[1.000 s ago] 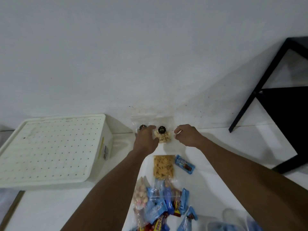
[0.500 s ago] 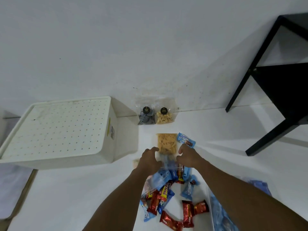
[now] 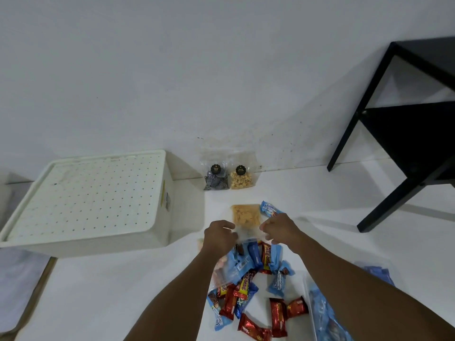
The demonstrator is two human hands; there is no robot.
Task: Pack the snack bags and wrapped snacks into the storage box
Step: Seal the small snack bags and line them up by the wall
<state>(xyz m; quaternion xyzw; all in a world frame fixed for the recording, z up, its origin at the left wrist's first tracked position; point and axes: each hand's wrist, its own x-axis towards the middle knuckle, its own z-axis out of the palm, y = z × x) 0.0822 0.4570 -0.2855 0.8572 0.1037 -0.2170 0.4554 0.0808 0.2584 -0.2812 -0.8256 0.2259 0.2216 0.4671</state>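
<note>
Clear snack bag (image 3: 247, 236) pinched: left hand (image 3: 219, 236), right hand (image 3: 280, 228) grip clamped on edge

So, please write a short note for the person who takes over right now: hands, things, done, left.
Left hand and right hand: both pinch a clear bag over the wrapped snacks.
Storage box: left side, lid on.
Two small snack bags lean by the wall; a yellow cracker bag lies beyond the hands.
Done: nothing visibly packed.
Left: open the box, put everything in.
</note>
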